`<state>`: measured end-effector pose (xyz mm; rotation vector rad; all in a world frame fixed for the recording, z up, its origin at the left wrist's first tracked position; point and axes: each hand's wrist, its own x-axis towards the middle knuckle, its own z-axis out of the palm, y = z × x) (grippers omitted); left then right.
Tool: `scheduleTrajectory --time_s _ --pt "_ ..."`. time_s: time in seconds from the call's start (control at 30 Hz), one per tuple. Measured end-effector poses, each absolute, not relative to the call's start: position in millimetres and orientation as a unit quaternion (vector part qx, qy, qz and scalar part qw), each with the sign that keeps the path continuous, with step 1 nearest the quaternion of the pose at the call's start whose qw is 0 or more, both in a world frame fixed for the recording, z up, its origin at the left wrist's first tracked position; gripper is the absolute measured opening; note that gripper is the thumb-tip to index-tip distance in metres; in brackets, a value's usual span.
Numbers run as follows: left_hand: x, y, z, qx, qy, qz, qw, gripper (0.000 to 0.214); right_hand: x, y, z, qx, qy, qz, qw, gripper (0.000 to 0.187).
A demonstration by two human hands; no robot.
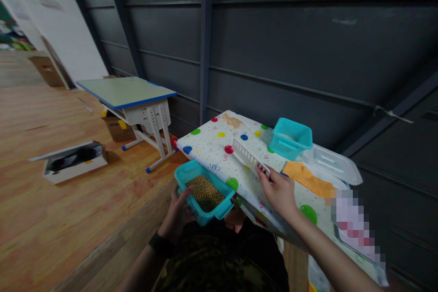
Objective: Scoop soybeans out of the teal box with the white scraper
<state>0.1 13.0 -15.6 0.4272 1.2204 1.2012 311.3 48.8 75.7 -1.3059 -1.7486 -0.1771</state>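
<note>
My left hand (178, 210) is closed on the side of a teal plastic container (224, 209), its thumb over the rim. Inside lie many small tan beans (205, 191). The container is tilted a little, at the near edge of the table with the balloon-print cloth. In my right hand (278, 191) is a white slotted plastic piece (248, 157), gripped at its near end between thumb and fingers and held over the table. Toward the table's far corner lies a patch of loose tan grains (232, 121).
On the table (208, 143), a second teal container (290, 148), a clear lid (331, 164) and an orange cloth (304, 178) sit to the right. A blurred-out item (354, 223) is nearer me. A school desk (130, 89) and an opened white box (75, 162) stand left; a dark panel wall rises behind.
</note>
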Motion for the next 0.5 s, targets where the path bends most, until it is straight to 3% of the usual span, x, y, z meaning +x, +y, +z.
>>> scheduleTrajectory --time_s 0.2,0.5 --pt "8 8 -20 0.178 0.551 0.501 0.643 0.102 338 65 67 -0.554 -0.717 -0.154 0.394 0.063" --pt "10 4 -16 0.193 0.55 0.492 0.647 0.102 313 8 70 -0.46 -0.764 -0.175 0.418 0.043"
